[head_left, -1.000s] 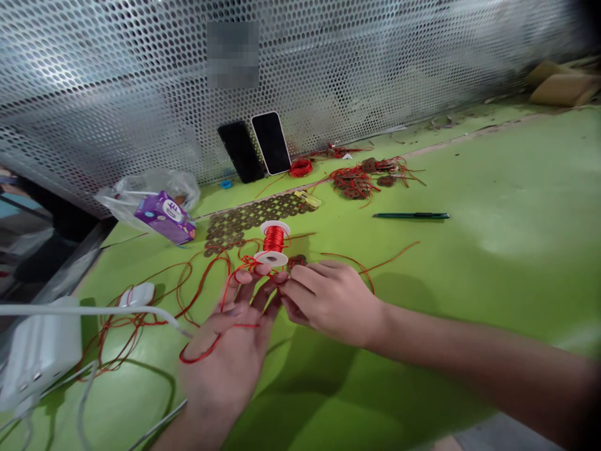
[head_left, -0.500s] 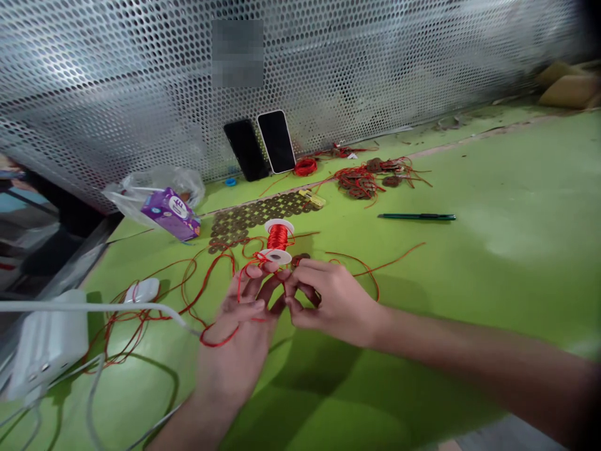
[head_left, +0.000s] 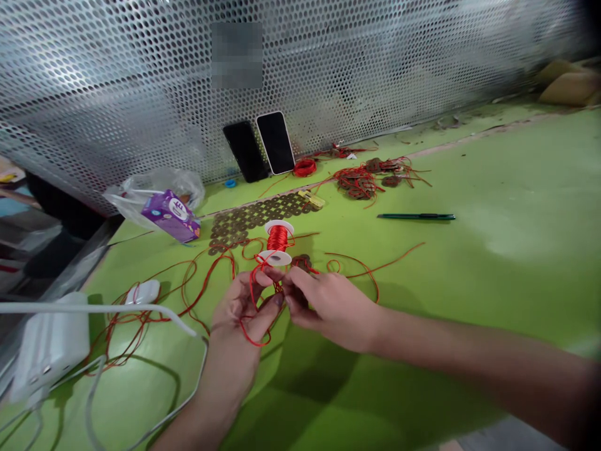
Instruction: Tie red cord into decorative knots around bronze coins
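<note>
My left hand [head_left: 241, 326] and my right hand [head_left: 328, 304] meet fingertip to fingertip over the green table [head_left: 469, 263]. Both pinch a red cord [head_left: 253, 313] that loops round my left fingers and hangs below them. Just beyond the fingertips stands a white spool of red cord [head_left: 277, 242]. More red cord [head_left: 154, 300] trails in loose loops to the left across the table. A small dark coin-like piece [head_left: 303, 260] lies by my right fingers.
A sheet of linked brown coins [head_left: 253, 216] lies behind the spool. Two phones [head_left: 260, 147] lean on the perforated metal wall. A pen [head_left: 416, 217], red cord bundles [head_left: 366, 178], a purple tissue pack [head_left: 171, 215] and a white power adapter [head_left: 47, 347] with cables sit around.
My left hand has curled from flat and spread to a pinch, drawing closer to my right. The cord loop has slid from the palm to hang under the fingers.
</note>
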Motion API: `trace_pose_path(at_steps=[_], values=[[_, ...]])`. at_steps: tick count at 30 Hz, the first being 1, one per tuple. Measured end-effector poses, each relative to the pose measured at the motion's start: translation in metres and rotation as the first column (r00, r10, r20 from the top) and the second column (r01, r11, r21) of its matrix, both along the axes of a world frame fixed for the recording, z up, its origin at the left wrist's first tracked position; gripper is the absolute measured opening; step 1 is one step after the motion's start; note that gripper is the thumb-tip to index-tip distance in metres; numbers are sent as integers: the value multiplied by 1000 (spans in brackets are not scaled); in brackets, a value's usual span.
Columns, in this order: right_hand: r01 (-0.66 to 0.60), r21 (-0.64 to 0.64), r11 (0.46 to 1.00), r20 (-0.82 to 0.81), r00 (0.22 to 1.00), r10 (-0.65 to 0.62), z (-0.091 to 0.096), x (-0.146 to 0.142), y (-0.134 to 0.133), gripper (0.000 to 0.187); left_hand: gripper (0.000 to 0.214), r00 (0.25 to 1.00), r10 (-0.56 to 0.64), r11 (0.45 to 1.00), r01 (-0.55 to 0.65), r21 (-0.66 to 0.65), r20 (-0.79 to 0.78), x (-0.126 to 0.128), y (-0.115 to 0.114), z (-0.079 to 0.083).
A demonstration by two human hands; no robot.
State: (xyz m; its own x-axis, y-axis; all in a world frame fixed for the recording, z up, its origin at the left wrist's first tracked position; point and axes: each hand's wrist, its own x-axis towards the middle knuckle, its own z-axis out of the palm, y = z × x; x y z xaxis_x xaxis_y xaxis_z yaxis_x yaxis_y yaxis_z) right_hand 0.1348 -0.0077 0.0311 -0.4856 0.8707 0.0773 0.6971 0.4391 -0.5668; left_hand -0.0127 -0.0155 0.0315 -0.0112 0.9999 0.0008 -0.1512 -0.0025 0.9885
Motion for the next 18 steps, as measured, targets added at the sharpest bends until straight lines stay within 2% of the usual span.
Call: trace_pose_path(at_steps=[6, 9, 12, 15, 18], values=[[-37, 175, 984, 161, 987, 9, -2, 1, 1, 17, 25, 996, 35, 996, -28, -82, 86, 4, -1, 4], [-65, 243, 968, 219, 976, 10, -3, 0, 1, 18, 26, 995, 36, 996, -28, -82, 91, 3, -1, 7], [-28, 236, 971, 191, 981, -18, -4, 1, 2, 20, 25, 999, -7, 996, 12, -93, 53, 2, 0, 8], [40, 221, 974, 121, 990, -69, -3, 5, 3, 21, 26, 999, -52, 986, 51, -159, -3, 0, -1, 7], [56, 205, 977, 35, 997, -64, -2, 10, 5, 20, 25, 999, -33, 987, 35, -154, 15, 0, -1, 6]])
